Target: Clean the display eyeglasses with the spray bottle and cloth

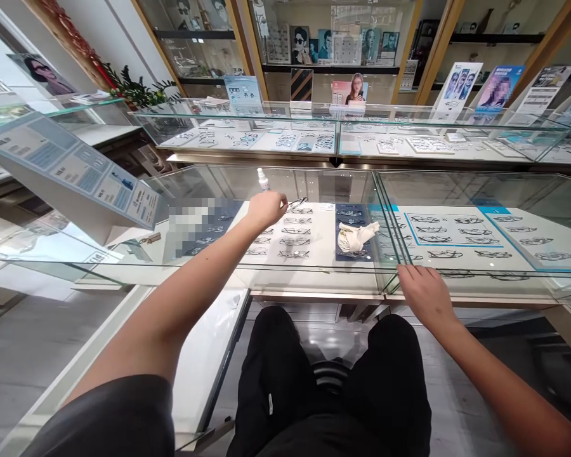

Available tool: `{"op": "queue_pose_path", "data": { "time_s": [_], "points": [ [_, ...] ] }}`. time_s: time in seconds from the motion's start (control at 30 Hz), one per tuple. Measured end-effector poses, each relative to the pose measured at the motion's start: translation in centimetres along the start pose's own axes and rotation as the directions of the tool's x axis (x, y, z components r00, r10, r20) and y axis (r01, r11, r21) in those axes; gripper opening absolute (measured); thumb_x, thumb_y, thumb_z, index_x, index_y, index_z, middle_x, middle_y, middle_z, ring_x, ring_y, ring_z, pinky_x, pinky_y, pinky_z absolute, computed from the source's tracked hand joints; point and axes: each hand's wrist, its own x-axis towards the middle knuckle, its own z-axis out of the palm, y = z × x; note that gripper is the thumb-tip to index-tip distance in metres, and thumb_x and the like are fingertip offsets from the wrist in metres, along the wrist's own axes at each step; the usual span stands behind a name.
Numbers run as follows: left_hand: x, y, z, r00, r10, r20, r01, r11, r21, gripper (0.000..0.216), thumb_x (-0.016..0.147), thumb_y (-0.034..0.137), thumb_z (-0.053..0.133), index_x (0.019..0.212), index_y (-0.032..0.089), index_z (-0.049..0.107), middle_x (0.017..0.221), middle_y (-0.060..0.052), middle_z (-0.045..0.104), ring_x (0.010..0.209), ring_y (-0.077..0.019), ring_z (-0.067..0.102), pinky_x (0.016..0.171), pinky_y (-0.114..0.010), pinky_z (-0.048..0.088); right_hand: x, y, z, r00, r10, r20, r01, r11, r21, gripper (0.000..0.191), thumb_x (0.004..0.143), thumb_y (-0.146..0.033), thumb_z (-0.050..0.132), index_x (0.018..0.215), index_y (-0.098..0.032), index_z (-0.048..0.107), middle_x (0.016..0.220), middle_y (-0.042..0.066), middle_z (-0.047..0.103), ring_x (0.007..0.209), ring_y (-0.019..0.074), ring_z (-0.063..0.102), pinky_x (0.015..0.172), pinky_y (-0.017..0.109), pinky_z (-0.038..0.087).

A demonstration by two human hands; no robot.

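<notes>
My left hand (pixel 268 207) reaches far into the glass display case (pixel 314 279), fingers pinched on a thin-framed pair of glasses (pixel 296 203) at the back of the white tray. Rows of other glasses (pixel 295 231) lie just below it. My right hand (pixel 421 293) rests flat on the front edge of the case glass, fingers stretched out, holding nothing. A crumpled white cloth (pixel 356 237) lies on a dark blue tray (pixel 353 231) between the two hands. A small white spray bottle (pixel 263 179) stands just behind my left hand.
A slanted blue-and-white info board (pixel 71 171) stands on the left counter. A second glass counter (pixel 337 136) with more glasses runs behind, with posters and shelves beyond. More glasses trays (pixel 476 231) fill the right case. My knees in black trousers (pixel 333 368) are below the case.
</notes>
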Motion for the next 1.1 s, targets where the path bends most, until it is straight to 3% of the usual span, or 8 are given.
{"op": "queue_pose_path", "data": {
  "time_s": [0.17, 0.27, 0.33, 0.43, 0.57, 0.7, 0.97, 1.1],
  "points": [
    [-7.8, -2.8, -3.5, 0.999, 0.029, -0.045, -0.037, 0.981, -0.189, 0.027, 0.096, 0.038, 0.063, 0.102, 0.022, 0.083, 0.086, -0.005, 0.077, 0.079, -0.0222, 0.067, 0.067, -0.031, 0.039, -2.2, 1.3, 1.0, 0.993, 0.000, -0.115, -0.001, 1.000, -0.011, 0.017, 0.104, -0.005, 0.061, 0.117, -0.011, 0.070, 0.089, 0.006, 0.074, 0.088, 0.0233, 0.065, 0.086, 0.036, 0.042],
    [-13.4, -4.2, -5.4, 0.999, 0.044, 0.011, -0.038, 0.948, -0.317, 0.033, 0.096, 0.047, 0.061, 0.093, 0.022, 0.081, 0.070, -0.002, 0.064, 0.067, -0.0185, 0.058, 0.063, -0.031, 0.032, -2.8, 1.5, 1.6, 0.982, 0.020, -0.190, -0.025, 0.999, -0.021, 0.013, 0.106, -0.010, 0.064, 0.116, -0.012, 0.071, 0.089, 0.006, 0.077, 0.089, 0.0226, 0.067, 0.086, 0.035, 0.043],
    [-17.0, -5.0, -5.9, 0.990, 0.081, 0.120, -0.025, 0.912, -0.409, 0.036, 0.096, 0.051, 0.060, 0.095, 0.023, 0.081, 0.065, 0.000, 0.057, 0.063, -0.0171, 0.053, 0.062, -0.029, 0.033, -2.9, 1.4, 1.9, 0.975, 0.035, -0.220, -0.041, 0.999, -0.023, 0.013, 0.105, -0.012, 0.066, 0.116, -0.013, 0.071, 0.090, 0.006, 0.078, 0.087, 0.0219, 0.068, 0.084, 0.034, 0.043],
    [-21.4, -6.3, -5.0, 0.939, 0.112, 0.326, 0.064, 0.873, -0.484, 0.035, 0.093, 0.053, 0.062, 0.093, 0.024, 0.081, 0.064, 0.001, 0.052, 0.061, -0.0164, 0.050, 0.061, -0.029, 0.034, -2.9, 1.3, 2.3, 0.974, 0.051, -0.221, -0.059, 0.998, -0.028, 0.015, 0.104, -0.013, 0.065, 0.117, -0.013, 0.072, 0.094, 0.006, 0.080, 0.087, 0.0215, 0.068, 0.084, 0.034, 0.043],
    [-25.0, -8.8, -1.6, 0.849, 0.090, 0.521, 0.166, 0.890, -0.425, 0.029, 0.090, 0.049, 0.063, 0.086, 0.024, 0.077, 0.067, 0.000, 0.059, 0.063, -0.0180, 0.054, 0.061, -0.029, 0.034, -3.2, 1.6, 2.4, 0.981, 0.047, -0.189, -0.056, 0.997, -0.044, 0.014, 0.103, -0.014, 0.064, 0.114, -0.014, 0.072, 0.092, 0.006, 0.080, 0.085, 0.0209, 0.067, 0.081, 0.034, 0.042],
    [-25.8, -12.0, 2.0, 0.801, 0.008, 0.598, 0.223, 0.924, -0.311, 0.024, 0.088, 0.043, 0.063, 0.087, 0.024, 0.077, 0.076, -0.003, 0.069, 0.068, -0.0211, 0.061, 0.064, -0.031, 0.037, -3.4, 2.2, 2.2, 0.989, 0.033, -0.145, -0.047, 0.994, -0.094, 0.008, 0.103, -0.017, 0.067, 0.106, -0.016, 0.073, 0.082, 0.005, 0.075, 0.079, 0.0205, 0.064, 0.077, 0.035, 0.041],
    [-22.2, -18.3, 8.0, 0.880, -0.227, 0.417, 0.241, 0.970, 0.019, 0.030, 0.098, 0.042, 0.054, 0.101, 0.026, 0.079, 0.099, -0.009, 0.083, 0.094, -0.0293, 0.076, 0.066, -0.033, 0.043, -3.3, 2.2, 1.7, 0.995, 0.089, -0.039, -0.092, 0.992, -0.087, 0.014, 0.106, -0.023, 0.066, 0.095, -0.020, 0.073, 0.080, 0.007, 0.073, 0.076, 0.0216, 0.068, 0.074, 0.037, 0.044],
    [-19.5, -20.0, 10.4, 0.925, -0.279, 0.259, 0.274, 0.960, 0.057, 0.033, 0.104, 0.040, 0.051, 0.115, 0.024, 0.078, 0.118, -0.011, 0.083, 0.108, -0.0310, 0.076, 0.074, -0.033, 0.048, -3.6, 2.3, 2.0, 0.988, 0.148, -0.033, -0.149, 0.989, -0.010, 0.021, 0.107, -0.027, 0.065, 0.088, -0.022, 0.073, 0.078, 0.009, 0.074, 0.071, 0.0224, 0.068, 0.071, 0.038, 0.043]
  ]
}}
